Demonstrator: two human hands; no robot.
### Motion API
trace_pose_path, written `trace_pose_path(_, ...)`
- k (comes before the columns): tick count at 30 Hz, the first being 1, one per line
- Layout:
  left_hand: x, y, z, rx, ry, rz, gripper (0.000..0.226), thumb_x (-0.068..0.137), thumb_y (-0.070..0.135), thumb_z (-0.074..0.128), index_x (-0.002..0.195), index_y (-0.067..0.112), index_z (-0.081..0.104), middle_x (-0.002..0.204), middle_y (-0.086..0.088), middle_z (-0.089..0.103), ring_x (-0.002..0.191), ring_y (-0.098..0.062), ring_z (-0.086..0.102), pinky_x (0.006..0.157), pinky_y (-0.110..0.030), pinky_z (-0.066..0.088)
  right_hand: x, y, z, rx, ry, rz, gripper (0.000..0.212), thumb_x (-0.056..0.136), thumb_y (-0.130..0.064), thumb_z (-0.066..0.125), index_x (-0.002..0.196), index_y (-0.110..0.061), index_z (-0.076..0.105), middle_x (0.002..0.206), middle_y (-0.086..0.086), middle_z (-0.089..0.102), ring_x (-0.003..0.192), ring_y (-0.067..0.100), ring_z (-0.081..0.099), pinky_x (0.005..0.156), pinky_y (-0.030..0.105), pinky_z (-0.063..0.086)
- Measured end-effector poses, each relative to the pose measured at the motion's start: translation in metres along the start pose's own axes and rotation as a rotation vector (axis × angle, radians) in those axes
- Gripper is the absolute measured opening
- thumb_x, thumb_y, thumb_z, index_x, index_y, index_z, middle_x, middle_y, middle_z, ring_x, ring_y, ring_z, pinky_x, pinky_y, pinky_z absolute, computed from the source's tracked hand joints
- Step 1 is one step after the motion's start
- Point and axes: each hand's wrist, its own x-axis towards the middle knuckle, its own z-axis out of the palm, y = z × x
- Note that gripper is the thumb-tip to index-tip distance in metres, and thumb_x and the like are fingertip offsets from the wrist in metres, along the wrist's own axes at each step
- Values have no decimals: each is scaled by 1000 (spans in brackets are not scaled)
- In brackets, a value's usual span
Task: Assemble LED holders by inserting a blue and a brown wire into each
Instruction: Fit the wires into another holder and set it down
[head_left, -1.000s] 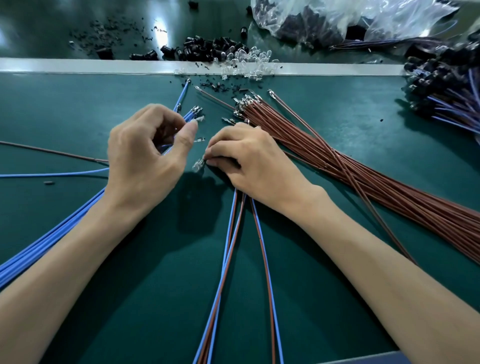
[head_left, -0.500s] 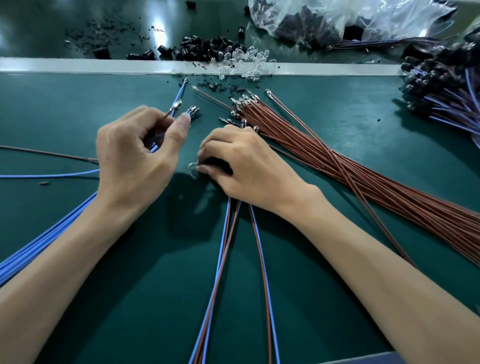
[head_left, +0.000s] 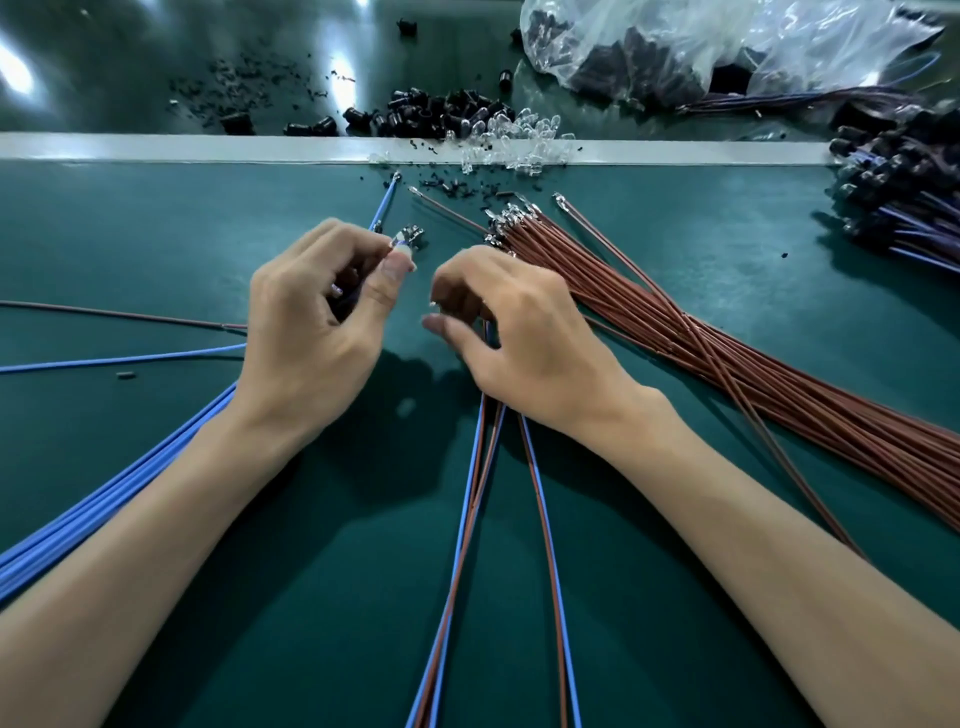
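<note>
Hands: 2 | left hand (head_left: 311, 332) pinching wire terminals (head_left: 408, 236) | right hand (head_left: 519, 332) curled, grip unclear | wire pairs (head_left: 498, 519): 2

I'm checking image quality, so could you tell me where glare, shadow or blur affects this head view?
Head view: glare streaks the dark surface beyond the pale strip; both hands cast soft shadows on the green mat; the right hand fingers look slightly motion-blurred; wide-angle bending at edges.

L hand (head_left: 317, 317) fingers pinched shut; R hand (head_left: 524, 332) loosely curled, apart.
</note>
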Motion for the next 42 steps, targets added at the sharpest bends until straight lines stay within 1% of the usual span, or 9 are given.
trace_pose_path(4, 0, 2, 0, 24, -54, 75, 16, 90, 18, 61, 86, 4, 68, 75, -3, 53, 57, -3, 43, 54, -15, 34, 1, -1, -2, 221, 108, 88, 30, 85, -6, 69, 114, -6, 65, 81, -2, 64, 70, 6, 56, 73, 11, 44)
trace_pose_path(11, 0, 1, 1, 28, -41, 48, 8, 86, 17, 66, 85, 10, 69, 75, -1, 55, 58, 4, 47, 57, -9, 33, 1, -2, -6, 509, 119, 240, 10, 82, -6, 72, 91, -10, 70, 83, -1, 69, 74, 9, 65, 74, 24, 52)
trace_pose_path(14, 0, 1, 0, 0, -40, 28, 5, 85, 19, 67, 84, 14, 67, 74, 3, 55, 60, 3, 47, 58, -9, 34, 3, -1, -7, 580, 170, 305, 23, 80, -2, 74, 81, -19, 58, 82, 1, 69, 75, 12, 69, 75, 25, 54)
trace_pose_path(19, -1, 3, 0, -28, -97, 55, 7, 85, 18, 67, 81, 12, 66, 73, 11, 53, 56, 1, 45, 55, -10, 33, 2, -2, -3, 575, 99, 260, 15, 84, -1, 69, 92, -13, 68, 83, 2, 68, 71, 22, 68, 76, 36, 58)
trace_pose_path(24, -3, 6, 0, -94, -133, 12, 8, 88, 21, 61, 83, 15, 64, 59, 0, 59, 53, -18, 55, 52, -21, 41, 3, 0, -7, 535, 122, 217, 16, 79, -3, 73, 91, -14, 71, 82, -2, 66, 76, 9, 64, 74, 23, 50)
trace_pose_path(29, -4, 7, 0, -126, -133, 15, 11, 87, 21, 62, 86, 11, 65, 64, -5, 62, 55, -22, 56, 55, -32, 47, 2, -2, -7, 526, 119, 286, 8, 82, -9, 73, 85, -16, 70, 75, -5, 67, 69, 7, 66, 72, 27, 55)
trace_pose_path(34, -3, 5, 1, -53, -126, 65, 16, 87, 20, 64, 84, 5, 67, 69, 10, 58, 55, -12, 47, 53, -17, 38, 2, -2, -8, 464, 65, 285, 7, 88, -10, 67, 85, -16, 66, 70, -8, 63, 60, 0, 59, 65, 14, 48)
trace_pose_path(37, -2, 3, 0, -51, -136, 67, 15, 87, 19, 64, 82, 5, 67, 67, 5, 58, 53, -15, 46, 51, -23, 38, 1, -1, -9, 435, 78, 252, 3, 86, -12, 69, 86, -14, 68, 71, -6, 64, 62, 1, 58, 65, 13, 45)
trace_pose_path(42, -3, 4, 0, -85, -138, 55, 13, 86, 19, 64, 81, 7, 67, 65, -6, 60, 54, -27, 50, 52, -33, 40, 3, 4, -10, 680, 143, 296, 15, 77, -2, 74, 84, -15, 71, 75, -11, 70, 73, -1, 64, 72, 14, 47)
